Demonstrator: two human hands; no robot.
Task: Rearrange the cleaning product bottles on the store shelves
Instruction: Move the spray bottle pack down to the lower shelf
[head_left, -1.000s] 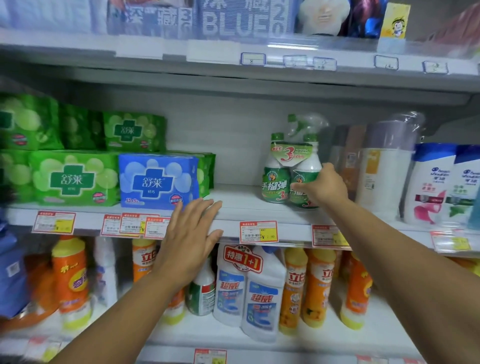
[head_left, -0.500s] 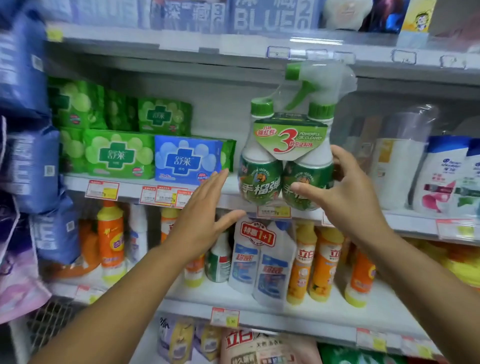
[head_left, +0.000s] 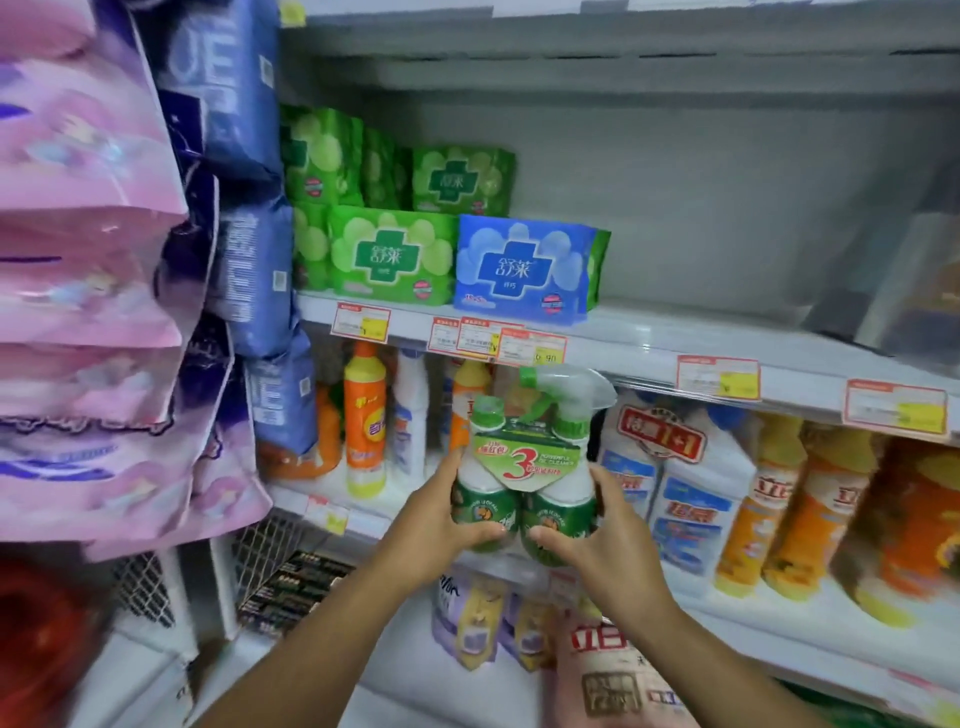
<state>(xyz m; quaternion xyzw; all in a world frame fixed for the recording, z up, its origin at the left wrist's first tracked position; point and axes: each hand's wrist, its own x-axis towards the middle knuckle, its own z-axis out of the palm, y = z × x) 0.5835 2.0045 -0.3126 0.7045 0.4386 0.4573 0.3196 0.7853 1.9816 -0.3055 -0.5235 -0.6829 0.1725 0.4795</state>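
A: How are the hands set?

B: Both arms reach up from the bottom of the frame. The left hand (head_left: 441, 525) and right hand (head_left: 605, 535) are clamped on either side of the twin-pack of spray bottles (head_left: 524, 478), thumbs across the front near the base, fingers curled behind.

A: And the pack itself?

B: Centre of the frame, upright, held in front of the lower shelf (head_left: 779, 621). Two round-bellied plastic bottles, white above and glossy green below, joined by a green card collar; one has a screw cap, the other a translucent trigger head.

A: Around it?

B: Right: white bottles (head_left: 680, 499) and orange bottles (head_left: 810, 514). Above: soft green packs (head_left: 389, 254) and a blue pack (head_left: 522, 267) on the middle shelf (head_left: 649, 338).
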